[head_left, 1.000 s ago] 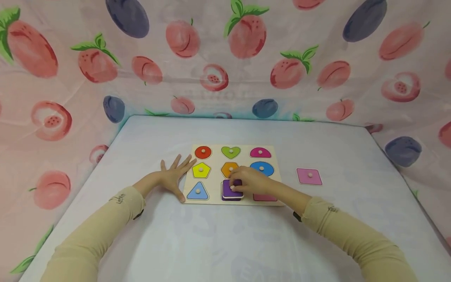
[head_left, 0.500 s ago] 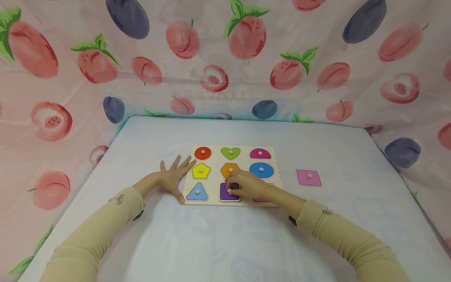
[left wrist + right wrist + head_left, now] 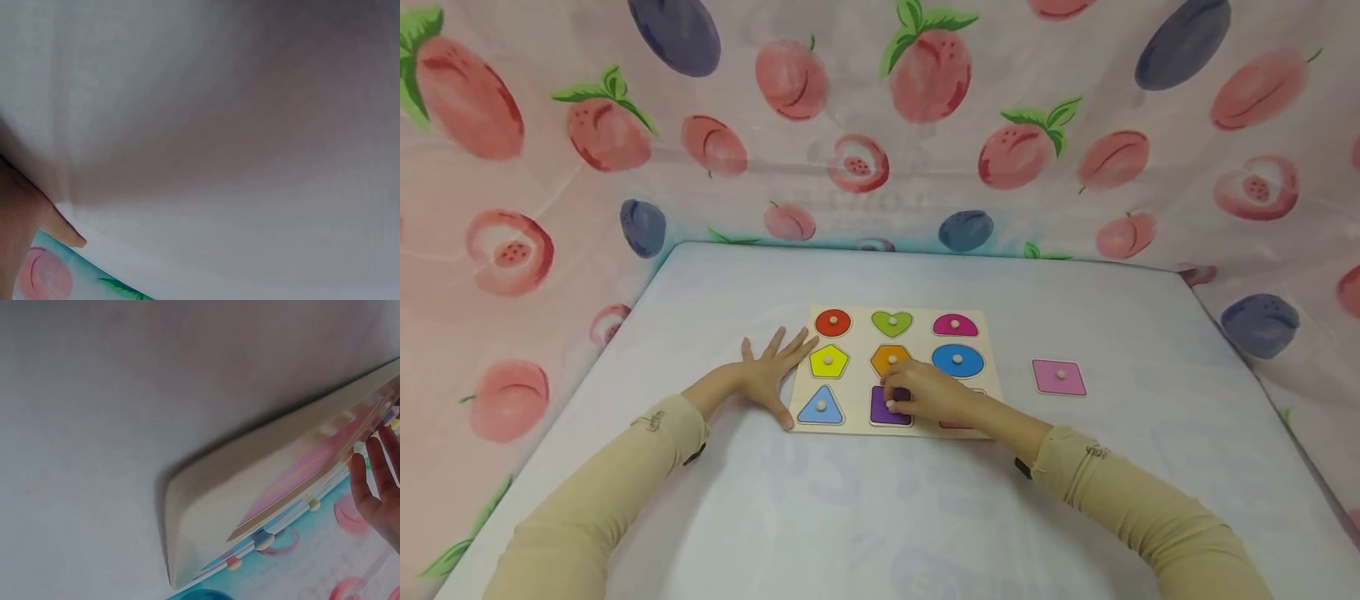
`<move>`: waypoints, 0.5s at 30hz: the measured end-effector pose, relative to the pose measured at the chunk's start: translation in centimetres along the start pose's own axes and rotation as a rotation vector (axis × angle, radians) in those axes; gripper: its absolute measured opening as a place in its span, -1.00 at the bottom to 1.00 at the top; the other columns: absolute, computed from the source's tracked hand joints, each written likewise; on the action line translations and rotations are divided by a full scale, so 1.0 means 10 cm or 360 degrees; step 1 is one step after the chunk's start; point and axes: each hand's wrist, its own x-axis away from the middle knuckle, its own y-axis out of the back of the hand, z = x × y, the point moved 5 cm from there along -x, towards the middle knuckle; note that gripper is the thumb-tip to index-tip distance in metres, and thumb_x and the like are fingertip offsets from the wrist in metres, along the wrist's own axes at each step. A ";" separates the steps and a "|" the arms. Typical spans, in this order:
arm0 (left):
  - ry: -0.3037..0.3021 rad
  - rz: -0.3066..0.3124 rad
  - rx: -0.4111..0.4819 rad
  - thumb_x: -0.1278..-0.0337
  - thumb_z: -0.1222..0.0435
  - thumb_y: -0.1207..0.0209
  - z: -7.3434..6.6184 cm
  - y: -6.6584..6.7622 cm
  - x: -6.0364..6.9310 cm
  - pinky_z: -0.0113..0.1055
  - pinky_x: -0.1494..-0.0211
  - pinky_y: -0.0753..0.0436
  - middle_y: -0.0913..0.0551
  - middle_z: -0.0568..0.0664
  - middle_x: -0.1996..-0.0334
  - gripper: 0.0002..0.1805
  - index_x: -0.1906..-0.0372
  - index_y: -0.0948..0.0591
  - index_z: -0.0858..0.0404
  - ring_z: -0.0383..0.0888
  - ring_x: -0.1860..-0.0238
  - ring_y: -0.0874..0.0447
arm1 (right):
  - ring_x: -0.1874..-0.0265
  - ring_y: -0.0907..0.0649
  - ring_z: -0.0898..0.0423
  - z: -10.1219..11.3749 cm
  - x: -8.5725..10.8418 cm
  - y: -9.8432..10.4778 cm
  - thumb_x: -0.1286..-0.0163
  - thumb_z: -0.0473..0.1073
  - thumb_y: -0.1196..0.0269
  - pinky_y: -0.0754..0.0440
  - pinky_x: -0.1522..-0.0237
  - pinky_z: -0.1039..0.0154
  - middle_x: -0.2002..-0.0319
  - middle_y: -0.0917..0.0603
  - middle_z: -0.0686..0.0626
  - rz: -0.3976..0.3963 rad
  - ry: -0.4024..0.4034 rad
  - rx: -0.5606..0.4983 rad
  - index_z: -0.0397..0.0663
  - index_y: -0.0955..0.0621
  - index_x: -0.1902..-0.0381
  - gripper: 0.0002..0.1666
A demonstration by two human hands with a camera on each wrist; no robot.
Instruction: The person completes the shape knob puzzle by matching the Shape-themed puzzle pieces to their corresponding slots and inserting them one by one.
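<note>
A wooden shape puzzle board lies flat on the white table, with knobbed pieces in rows. My right hand pinches the knob of the purple square piece, which sits at its slot in the front row's middle. In the right wrist view the fingers of this hand show beyond the board's edge. My left hand is spread flat, its thumb and fingertips touching the board's left edge. The left wrist view shows only part of that hand. A pink parallelogram piece lies on the table right of the board.
The front-right slot is pink and partly hidden by my right wrist. Blue triangle, yellow pentagon, orange hexagon and other pieces lie in the board. A fruit-print cloth hangs behind the table.
The purple square has come down and slightly left from a raised, offset position onto its slot, my right hand moving with it. My left hand has stayed in place.
</note>
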 end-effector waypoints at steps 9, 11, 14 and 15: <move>0.0004 0.0000 -0.0003 0.62 -0.21 -0.50 0.02 0.01 -0.03 0.53 -0.11 0.58 0.53 0.06 -0.50 0.55 -0.50 0.31 0.02 0.26 -0.44 0.70 | 0.08 -0.61 0.05 0.04 -0.04 0.02 -0.17 -0.19 -0.36 -0.61 0.00 0.26 0.11 -0.67 -0.06 -0.0017 -0.0019 0.0027 -0.06 -0.68 0.41 -0.93; 0.0011 -0.0006 -0.0007 0.62 -0.19 -0.50 0.03 0.01 -0.02 0.53 -0.11 0.59 0.53 0.05 -0.50 0.55 -0.50 0.31 0.01 0.26 -0.44 0.70 | 0.20 -0.58 0.11 0.06 -0.05 0.03 -0.16 -0.19 -0.37 -0.60 0.10 0.32 0.23 -0.65 -0.01 -0.0009 -0.0047 0.0039 -0.05 -0.67 0.43 -0.92; 0.0006 -0.0009 -0.0013 0.61 -0.19 -0.50 0.02 0.00 -0.02 0.53 -0.12 0.58 0.52 0.05 -0.50 0.54 -0.50 0.31 0.01 0.27 -0.44 0.69 | 0.37 -0.49 0.18 0.10 -0.07 0.03 -0.12 -0.19 -0.40 -0.53 0.28 0.38 0.42 -0.56 0.07 0.0024 -0.0096 0.0096 -0.04 -0.64 0.50 -0.88; 0.0001 -0.0005 -0.0001 0.61 -0.19 -0.51 0.01 0.00 -0.02 0.53 -0.11 0.58 0.52 0.06 -0.50 0.54 -0.50 0.31 0.01 0.27 -0.44 0.69 | 0.40 -0.47 0.19 0.10 -0.08 0.03 -0.11 -0.19 -0.41 -0.50 0.30 0.40 0.47 -0.53 0.09 0.0043 -0.0120 0.0123 -0.03 -0.62 0.53 -0.86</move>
